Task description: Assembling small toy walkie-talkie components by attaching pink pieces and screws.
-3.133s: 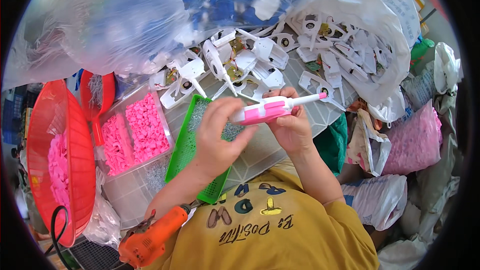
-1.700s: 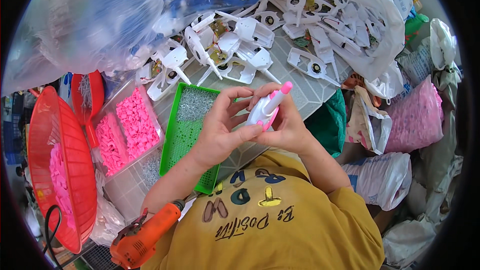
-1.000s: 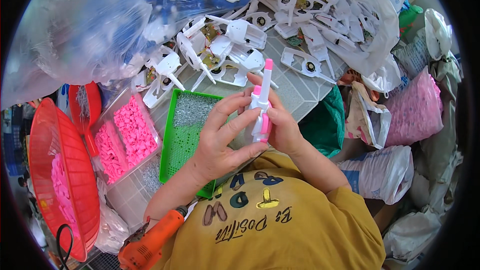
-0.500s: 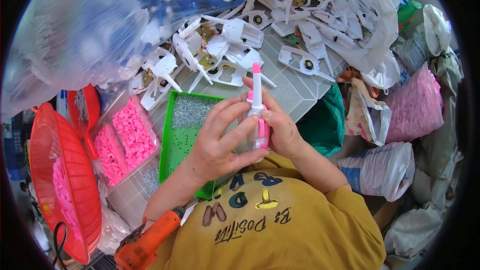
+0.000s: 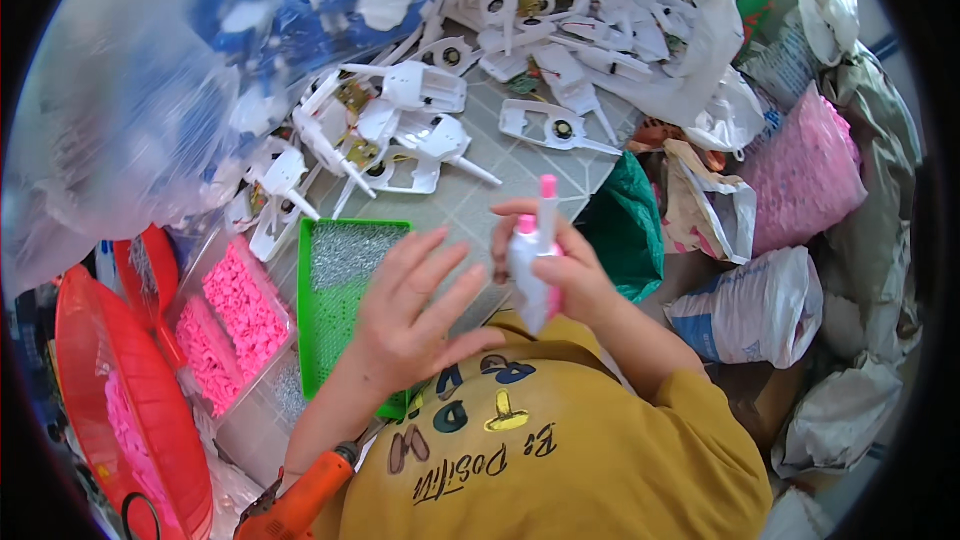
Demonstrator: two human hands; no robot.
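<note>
My right hand is closed around a white-and-pink plastic device with a narrow stem and a pink tip pointing away from me. It is held in front of my chest and looks slightly blurred. My left hand is apart from the device, its fingers stretched out and spread, with nothing in it. Beneath and beside that hand lies a green tray with small silvery screws at its far end. White plastic housings, some with wires, circuit boards and round speakers, are piled beyond the tray.
A large white bag holds more housings at the back right. To the right stand a green bag and a bag of pink parts. On the left are boxed pink pieces, a red basket and an orange power drill.
My left hand has let go of the device and opened, moving apart from it. My right hand now holds the device alone, lower and tilted. The whole view has shifted somewhat.
</note>
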